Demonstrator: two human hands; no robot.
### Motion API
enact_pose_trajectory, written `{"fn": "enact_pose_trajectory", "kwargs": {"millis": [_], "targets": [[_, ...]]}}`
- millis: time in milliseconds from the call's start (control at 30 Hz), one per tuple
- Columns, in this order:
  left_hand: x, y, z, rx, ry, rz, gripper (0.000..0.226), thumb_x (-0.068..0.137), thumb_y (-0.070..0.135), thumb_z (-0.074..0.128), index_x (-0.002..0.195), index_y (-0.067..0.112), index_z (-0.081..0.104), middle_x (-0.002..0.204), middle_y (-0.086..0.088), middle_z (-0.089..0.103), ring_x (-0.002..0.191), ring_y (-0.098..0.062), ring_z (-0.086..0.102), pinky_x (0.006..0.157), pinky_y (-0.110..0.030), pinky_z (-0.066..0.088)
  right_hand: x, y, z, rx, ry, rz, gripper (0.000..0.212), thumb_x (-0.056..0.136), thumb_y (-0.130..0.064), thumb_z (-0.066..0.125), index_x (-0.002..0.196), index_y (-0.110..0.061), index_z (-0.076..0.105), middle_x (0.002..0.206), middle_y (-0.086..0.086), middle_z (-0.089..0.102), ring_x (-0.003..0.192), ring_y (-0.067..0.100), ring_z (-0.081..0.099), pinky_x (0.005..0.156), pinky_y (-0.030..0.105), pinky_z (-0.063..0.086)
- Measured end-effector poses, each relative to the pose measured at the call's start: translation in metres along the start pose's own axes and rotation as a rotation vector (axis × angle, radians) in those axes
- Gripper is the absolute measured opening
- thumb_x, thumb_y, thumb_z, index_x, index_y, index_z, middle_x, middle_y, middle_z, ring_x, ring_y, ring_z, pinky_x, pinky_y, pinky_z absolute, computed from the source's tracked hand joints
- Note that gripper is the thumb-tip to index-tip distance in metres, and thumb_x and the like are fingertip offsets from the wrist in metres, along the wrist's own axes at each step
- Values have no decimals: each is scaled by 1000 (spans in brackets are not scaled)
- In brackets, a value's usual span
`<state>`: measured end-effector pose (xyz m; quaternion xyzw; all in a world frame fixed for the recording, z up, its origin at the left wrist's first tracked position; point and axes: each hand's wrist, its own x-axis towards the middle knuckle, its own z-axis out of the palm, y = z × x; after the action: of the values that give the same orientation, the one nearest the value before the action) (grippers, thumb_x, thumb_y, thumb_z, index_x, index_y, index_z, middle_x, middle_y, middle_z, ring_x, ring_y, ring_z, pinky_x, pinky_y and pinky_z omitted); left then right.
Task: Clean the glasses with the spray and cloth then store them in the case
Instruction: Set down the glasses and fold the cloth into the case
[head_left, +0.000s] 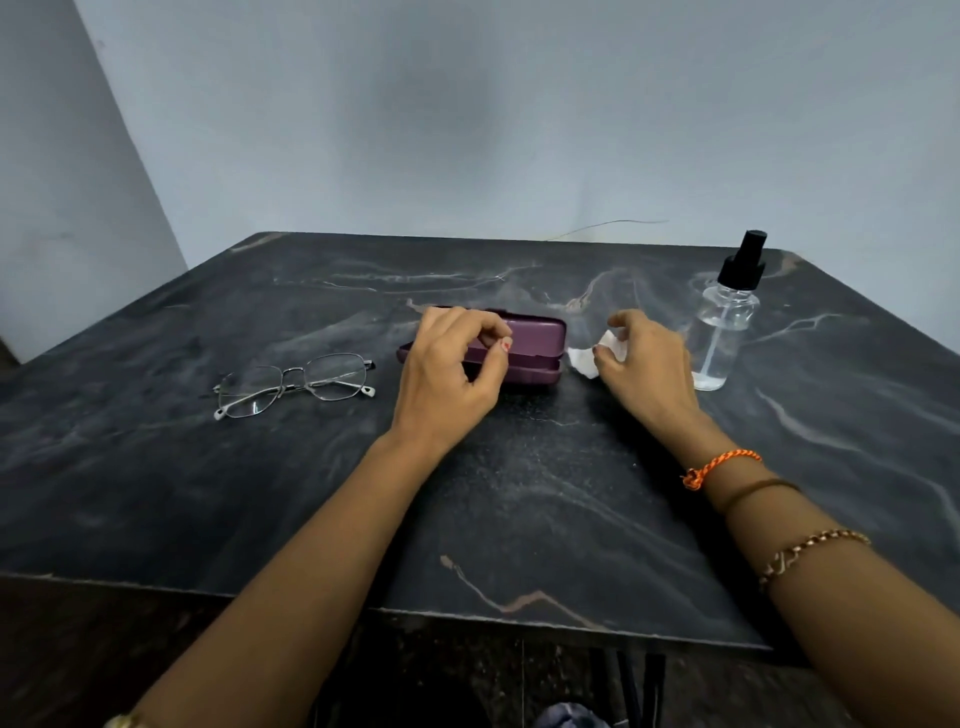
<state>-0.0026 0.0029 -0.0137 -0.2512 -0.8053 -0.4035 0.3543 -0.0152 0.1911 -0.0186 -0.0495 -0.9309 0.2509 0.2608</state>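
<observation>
Early step, cleaning not started by the look of it. Right hand (644, 358) pinched the white cloth (584, 358) just beside the case (535, 345); left hand (452, 364) hovered over the closed purple case, fingers curled, gripping nothing that I could tell. Glasses (293, 382) lay unfolded on the dark marble surface (519, 493), left of the case, apart from both hands. Thin metal frame, clear lenses. Spray bottle (724, 327) stood upright at far right. Next likely: lift the glasses, spray the lenses.

Dark marble-patterned table (519, 519) with pale veins, plain pale wall (467, 130) behind, thin wire (608, 224) at the table's far edge
</observation>
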Motion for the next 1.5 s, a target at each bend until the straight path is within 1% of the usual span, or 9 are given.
{"fn": "enact_pose_trajectory", "kwargs": {"millis": [300, 533, 633, 733, 800, 900, 1100, 1300, 1500], "targets": [[-1, 4, 1, -74, -24, 10, 9, 83, 9, 56, 83, 7, 65, 82, 6, 60, 82, -14, 52, 73, -9, 35, 6, 3, 3, -19, -39, 26, 38, 86, -4, 51, 124, -3, 48, 125, 19, 57, 117, 34, 50, 94, 37, 36], [0, 8, 0, -110, -31, -41, 7, 84, 5, 58, 85, 4, 65, 84, -1, 62, 84, -19, 55, 72, -20, 41, 1, 0, -3, 166, 195, 17, 25, 85, -1, 52, 109, -1, 60, 108, 16, 67, 103, 28, 60, 84, 25, 42], [2, 9, -1, -206, 13, -98, 7, 84, 6, 58, 86, 5, 64, 86, 0, 61, 83, -16, 54, 70, -15, 40, -1, -4, -8, 270, 287, 10, 21, 83, -2, 54, 103, -1, 63, 101, 14, 69, 94, 24, 62, 81, 23, 45], [3, 9, -1, -372, 25, -209, 10, 86, 6, 56, 87, 12, 63, 92, -4, 61, 88, -20, 58, 75, -23, 47, -3, -13, -15, 459, 368, 39, 16, 83, -3, 56, 96, -3, 64, 86, 1, 65, 72, 8, 58, 65, 4, 42], [4, 12, -3, -490, 51, -277, 15, 86, 6, 56, 84, 19, 62, 90, -4, 63, 88, -22, 60, 77, -28, 50, -7, -22, -19, 672, 409, 92, 12, 84, -3, 57, 92, -9, 64, 78, -8, 61, 64, -3, 55, 61, 4, 43], [6, 12, -6, -643, 82, -350, 20, 86, 6, 57, 82, 25, 61, 84, 2, 63, 81, -16, 61, 70, -24, 53, -12, -39, -22, 1020, 457, 199, 14, 84, 0, 57, 86, -14, 60, 78, -6, 61, 65, -2, 57, 63, 11, 49], [10, 11, -10, -930, 122, -541, 23, 77, -5, 63, 88, 15, 62, 85, -2, 63, 75, -7, 62, 64, -15, 54, -14, -72, -14, 1440, 341, 389, 22, 84, 5, 54, 78, -15, 58, 77, -2, 58, 72, 7, 56, 64, 20, 48], [10, 8, -15, -907, 131, -584, 27, 74, -4, 67, 93, 15, 62, 89, 0, 65, 80, -5, 62, 80, -22, 53, -21, -78, -2, 1509, 217, 409, 21, 87, 2, 54, 78, -16, 60, 81, 1, 59, 74, 10, 57, 52, 16, 50], [9, 10, -13, -910, 51, -637, 20, 77, 1, 65, 96, 9, 62, 86, -3, 66, 76, -7, 64, 67, -15, 55, -26, -78, -4, 1596, 95, 347, 21, 88, 3, 51, 81, -15, 60, 82, 1, 61, 73, 9, 59, 52, 16, 52]]}}
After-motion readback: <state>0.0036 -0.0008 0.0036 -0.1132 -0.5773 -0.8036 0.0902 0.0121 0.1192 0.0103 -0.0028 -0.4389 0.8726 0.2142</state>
